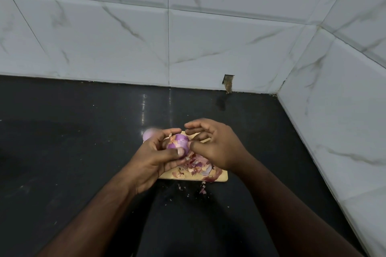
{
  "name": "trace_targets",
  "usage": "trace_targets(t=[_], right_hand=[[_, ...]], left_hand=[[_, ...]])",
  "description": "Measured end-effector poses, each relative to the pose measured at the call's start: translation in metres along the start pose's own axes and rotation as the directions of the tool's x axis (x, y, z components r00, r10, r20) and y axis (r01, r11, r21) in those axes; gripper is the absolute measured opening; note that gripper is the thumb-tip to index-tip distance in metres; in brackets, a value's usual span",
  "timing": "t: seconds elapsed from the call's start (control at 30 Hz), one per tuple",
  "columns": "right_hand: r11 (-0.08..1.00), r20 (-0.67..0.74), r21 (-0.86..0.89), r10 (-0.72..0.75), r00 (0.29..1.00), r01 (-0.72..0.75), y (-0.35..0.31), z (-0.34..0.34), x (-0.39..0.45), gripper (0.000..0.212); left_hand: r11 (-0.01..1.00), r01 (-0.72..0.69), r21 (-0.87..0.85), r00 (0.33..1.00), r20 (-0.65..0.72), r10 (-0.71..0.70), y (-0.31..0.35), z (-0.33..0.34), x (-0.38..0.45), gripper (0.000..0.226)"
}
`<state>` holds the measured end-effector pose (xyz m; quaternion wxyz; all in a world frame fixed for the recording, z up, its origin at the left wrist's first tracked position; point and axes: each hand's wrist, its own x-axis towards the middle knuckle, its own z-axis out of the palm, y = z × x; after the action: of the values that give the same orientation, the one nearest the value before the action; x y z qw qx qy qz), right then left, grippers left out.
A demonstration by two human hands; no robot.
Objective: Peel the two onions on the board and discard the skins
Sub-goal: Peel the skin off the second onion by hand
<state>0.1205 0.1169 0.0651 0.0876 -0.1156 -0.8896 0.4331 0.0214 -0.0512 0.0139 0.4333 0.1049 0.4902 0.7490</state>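
A purple onion (178,144), mostly peeled and glossy, is held above the wooden board (217,178), with a scrap of dry brownish skin still clinging at its top left. The second onion (147,134), pale pink and blurred, sits at the board's far left corner, largely hidden. Torn skins (198,165), purple and tan, lie heaped on the board's near half toward its right edge. A few flakes (203,189) lie on the dark tabletop (83,142) just off the board's near edge.
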Motion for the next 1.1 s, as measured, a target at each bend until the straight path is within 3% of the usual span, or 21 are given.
trace_targets(t=[0.23, 0.4, 0.73, 0.97, 1.1], right_hand=[[0.984, 0.048, -0.151, -0.09, 0.995, 0.097, -0.008, 0.002, 0.0, 0.042], [0.973, 0.032, -0.196, -0.118, 0.992, 0.122, -0.006, 0.005, -0.001, 0.038], [0.979, -0.037, -0.185, -0.095, 0.995, 0.087, 0.002, 0.012, -0.003, 0.029], [1.0, -0.016, 0.003, -0.028, 0.999, 0.028, 0.007, 0.001, -0.006, 0.026], [0.999, -0.02, -0.005, -0.035, 0.999, 0.035, 0.005, 0.001, -0.009, 0.019]], left_hand=[[0.96, -0.075, 0.27, 0.997, 0.004, 0.077, -0.002, 0.0, -0.001, 0.063], [0.927, -0.111, 0.359, 0.994, 0.027, 0.108, 0.001, 0.001, -0.004, 0.063], [0.919, -0.124, 0.374, 0.992, 0.057, 0.11, 0.0, 0.004, -0.004, 0.063], [0.949, -0.077, 0.305, 0.997, 0.019, 0.075, 0.001, 0.001, -0.006, 0.062], [0.95, -0.079, 0.303, 0.997, 0.026, 0.075, 0.003, 0.004, -0.007, 0.061]])
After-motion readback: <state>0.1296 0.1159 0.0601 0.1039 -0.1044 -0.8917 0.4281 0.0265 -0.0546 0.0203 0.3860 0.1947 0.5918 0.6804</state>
